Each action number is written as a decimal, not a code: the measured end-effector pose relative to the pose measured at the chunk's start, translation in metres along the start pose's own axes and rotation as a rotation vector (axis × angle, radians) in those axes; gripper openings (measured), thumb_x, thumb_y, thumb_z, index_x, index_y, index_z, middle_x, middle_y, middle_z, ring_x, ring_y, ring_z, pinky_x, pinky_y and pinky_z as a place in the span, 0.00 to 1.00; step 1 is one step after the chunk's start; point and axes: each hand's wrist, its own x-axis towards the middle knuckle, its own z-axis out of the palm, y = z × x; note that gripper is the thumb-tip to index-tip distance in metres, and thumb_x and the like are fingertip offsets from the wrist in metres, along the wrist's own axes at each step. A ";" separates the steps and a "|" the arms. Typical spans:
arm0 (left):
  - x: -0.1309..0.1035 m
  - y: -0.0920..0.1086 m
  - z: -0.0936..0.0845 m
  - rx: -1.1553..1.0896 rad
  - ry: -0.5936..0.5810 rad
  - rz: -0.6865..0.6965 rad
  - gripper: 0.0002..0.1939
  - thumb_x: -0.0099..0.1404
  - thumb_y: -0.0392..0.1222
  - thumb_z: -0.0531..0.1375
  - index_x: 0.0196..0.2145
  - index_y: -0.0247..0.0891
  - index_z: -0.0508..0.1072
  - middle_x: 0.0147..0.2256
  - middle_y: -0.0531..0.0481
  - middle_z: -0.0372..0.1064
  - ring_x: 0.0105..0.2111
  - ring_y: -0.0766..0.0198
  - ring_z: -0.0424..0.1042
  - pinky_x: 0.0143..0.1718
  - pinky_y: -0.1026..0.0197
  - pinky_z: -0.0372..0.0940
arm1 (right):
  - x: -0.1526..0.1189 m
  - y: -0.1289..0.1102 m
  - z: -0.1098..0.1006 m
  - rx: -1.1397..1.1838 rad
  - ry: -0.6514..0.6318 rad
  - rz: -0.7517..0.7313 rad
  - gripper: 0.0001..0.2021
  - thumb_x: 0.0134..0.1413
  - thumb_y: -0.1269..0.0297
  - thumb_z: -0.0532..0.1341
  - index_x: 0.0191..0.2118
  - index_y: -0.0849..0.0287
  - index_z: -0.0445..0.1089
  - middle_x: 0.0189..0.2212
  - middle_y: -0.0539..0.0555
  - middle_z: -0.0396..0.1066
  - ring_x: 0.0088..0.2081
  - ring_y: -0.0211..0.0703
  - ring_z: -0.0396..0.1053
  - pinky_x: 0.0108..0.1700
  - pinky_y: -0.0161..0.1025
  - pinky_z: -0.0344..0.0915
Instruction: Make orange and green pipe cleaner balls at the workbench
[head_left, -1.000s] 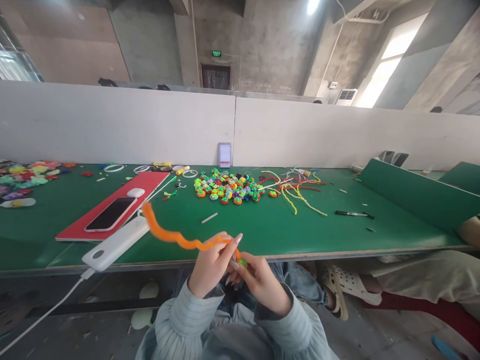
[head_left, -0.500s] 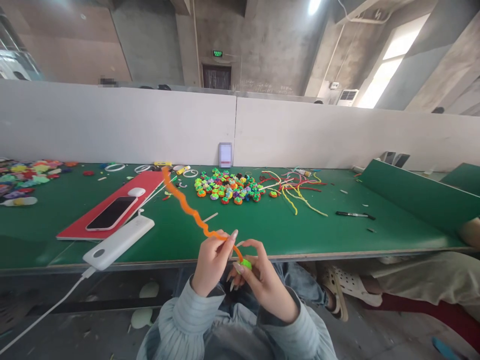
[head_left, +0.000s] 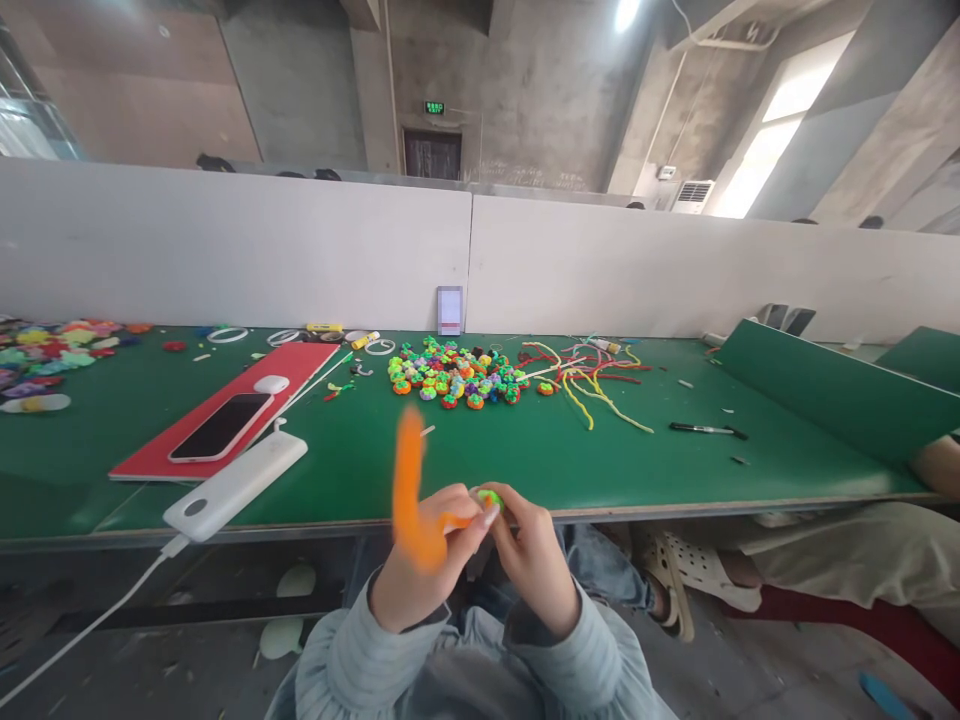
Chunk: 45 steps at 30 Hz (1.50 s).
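Observation:
My left hand pinches an orange pipe cleaner close to its lower end. The long free part of it stands up over this hand and is blurred by motion. My right hand is closed on a small bright green fuzzy piece, with a bit of orange at its middle. Both hands meet at the table's front edge, fingertips almost touching. Behind them on the table lies a pile of small coloured pipe-cleaner pieces, many orange, red and green.
On the green table lie loose pipe cleaners, a black pen and a red folder carrying a phone. A white power bank trails a cable. Another person's leg is at right.
The orange pipe cleaner's free end has swung right and down, bending upright over my left hand. The green piece has risen slightly, and my hands have drawn closer together.

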 end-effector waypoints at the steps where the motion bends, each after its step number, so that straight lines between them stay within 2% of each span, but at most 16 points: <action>1: 0.000 0.000 0.000 0.005 -0.008 -0.008 0.17 0.65 0.41 0.50 0.18 0.37 0.59 0.20 0.53 0.55 0.23 0.69 0.58 0.26 0.65 0.54 | 0.000 0.000 0.001 0.015 0.009 0.014 0.10 0.59 0.63 0.52 0.40 0.58 0.68 0.28 0.54 0.71 0.28 0.40 0.68 0.30 0.34 0.62; 3: 0.000 0.000 0.001 -0.005 -0.004 -0.033 0.17 0.65 0.41 0.50 0.19 0.36 0.60 0.21 0.54 0.55 0.23 0.69 0.58 0.26 0.65 0.54 | -0.002 0.002 0.004 0.085 0.019 0.065 0.11 0.60 0.60 0.50 0.40 0.58 0.66 0.21 0.50 0.66 0.21 0.37 0.63 0.25 0.33 0.59; 5: 0.001 -0.002 0.004 -0.039 0.026 -0.054 0.16 0.65 0.41 0.49 0.20 0.36 0.62 0.21 0.53 0.55 0.23 0.69 0.59 0.26 0.66 0.55 | -0.003 0.001 0.007 0.206 0.024 0.123 0.13 0.60 0.56 0.49 0.42 0.57 0.64 0.19 0.47 0.60 0.18 0.34 0.56 0.21 0.32 0.54; 10: 0.004 -0.009 0.013 -0.098 0.104 -0.059 0.15 0.66 0.40 0.47 0.23 0.36 0.62 0.23 0.53 0.57 0.25 0.69 0.60 0.27 0.67 0.56 | -0.005 -0.006 0.006 0.538 -0.055 0.210 0.15 0.59 0.53 0.50 0.46 0.56 0.60 0.21 0.46 0.55 0.20 0.33 0.51 0.21 0.31 0.51; 14: 0.004 -0.011 0.017 0.018 0.125 -0.029 0.13 0.66 0.39 0.48 0.24 0.36 0.61 0.23 0.54 0.56 0.25 0.69 0.59 0.28 0.67 0.56 | -0.004 -0.013 -0.002 0.699 -0.122 0.192 0.16 0.57 0.54 0.51 0.48 0.57 0.59 0.17 0.44 0.51 0.18 0.33 0.48 0.20 0.32 0.47; 18: 0.003 -0.011 0.018 0.154 0.150 0.016 0.11 0.66 0.38 0.48 0.25 0.36 0.61 0.24 0.54 0.56 0.25 0.70 0.59 0.28 0.67 0.56 | -0.002 -0.017 -0.002 0.670 -0.086 0.168 0.20 0.58 0.49 0.49 0.48 0.58 0.60 0.17 0.44 0.49 0.17 0.32 0.46 0.19 0.32 0.43; 21: 0.002 -0.011 0.018 0.262 0.143 0.058 0.10 0.66 0.37 0.48 0.26 0.37 0.61 0.25 0.54 0.57 0.26 0.70 0.60 0.28 0.67 0.56 | 0.003 -0.020 0.003 0.636 0.021 0.187 0.19 0.59 0.49 0.47 0.42 0.59 0.64 0.18 0.44 0.49 0.18 0.31 0.44 0.19 0.32 0.43; 24: 0.002 -0.012 0.018 0.355 0.130 0.080 0.09 0.65 0.36 0.48 0.27 0.37 0.61 0.26 0.53 0.58 0.26 0.70 0.61 0.28 0.67 0.56 | 0.006 -0.021 0.007 0.624 0.069 0.217 0.17 0.58 0.50 0.50 0.37 0.58 0.65 0.20 0.45 0.51 0.18 0.30 0.45 0.19 0.31 0.44; 29: -0.001 -0.012 0.022 0.389 0.148 0.081 0.09 0.65 0.35 0.48 0.27 0.37 0.61 0.25 0.53 0.57 0.26 0.70 0.61 0.28 0.67 0.56 | 0.006 -0.019 0.011 0.637 0.157 0.261 0.18 0.55 0.47 0.51 0.34 0.58 0.65 0.19 0.44 0.50 0.17 0.30 0.44 0.17 0.30 0.44; 33: -0.005 -0.013 0.029 0.402 0.159 0.148 0.12 0.65 0.34 0.46 0.23 0.37 0.58 0.24 0.53 0.54 0.24 0.70 0.58 0.25 0.67 0.54 | 0.010 -0.018 0.010 0.625 0.254 0.291 0.19 0.53 0.46 0.53 0.32 0.58 0.66 0.19 0.45 0.52 0.19 0.31 0.49 0.18 0.29 0.48; 39: -0.008 -0.012 0.031 0.433 0.120 0.213 0.13 0.64 0.32 0.46 0.22 0.37 0.57 0.23 0.53 0.53 0.22 0.69 0.55 0.23 0.65 0.50 | 0.017 -0.021 0.007 0.658 0.289 0.349 0.21 0.51 0.43 0.53 0.28 0.59 0.65 0.18 0.45 0.52 0.17 0.30 0.46 0.17 0.29 0.44; 45: -0.009 -0.010 0.030 0.434 0.105 0.204 0.14 0.64 0.32 0.46 0.21 0.37 0.56 0.22 0.53 0.52 0.21 0.69 0.55 0.22 0.64 0.49 | 0.017 -0.020 0.008 0.597 0.288 0.290 0.21 0.55 0.45 0.50 0.29 0.60 0.64 0.17 0.45 0.51 0.17 0.30 0.44 0.17 0.30 0.44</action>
